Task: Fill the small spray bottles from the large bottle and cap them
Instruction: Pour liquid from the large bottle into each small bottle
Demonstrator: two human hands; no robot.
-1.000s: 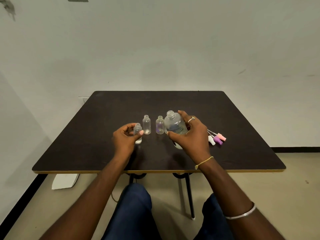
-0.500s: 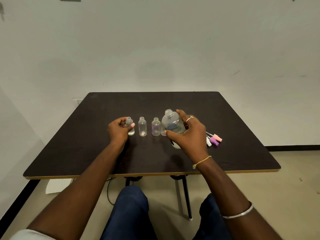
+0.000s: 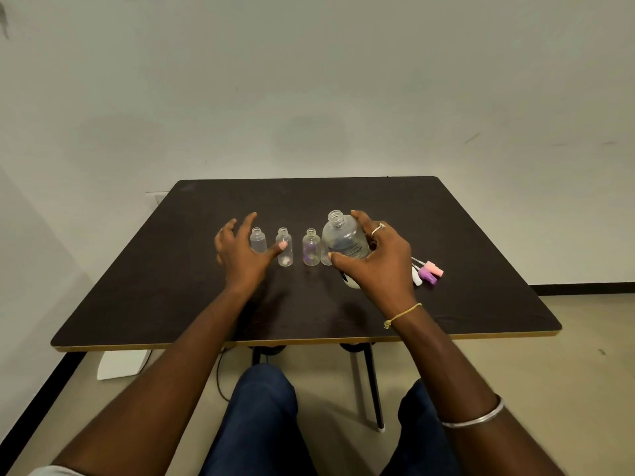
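Pale, bare wall rises behind the dark table that carries everything. At nine o'clock of the row, my left hand hovers with its fingers spread, holding nothing. It sits in front of the first small bottle, and I cannot tell whether the palm touches it. My thumb tip crosses the front of the second small bottle, upright and uncapped. At three o'clock of that stands the third small bottle, open-necked too, with a purple tinge showing through it. Just beside it is the large bottle, upright with its neck open. My right hand grips it, fingers curled round the far side and thumb pressed on the near side. A white cap peeks out under that hand at six o'clock of the bottle. At four o'clock lie the spray caps, white, purple and pink, their tubes pointing to ten o'clock.

By my reckoning I am setting up the first pour, and no small bottle is capped yet. Next I would steady one small bottle with my left hand, then lift the large one and tip it slowly, since the necks are narrow. The large bottle has a printed label, but the lettering is too small to read.
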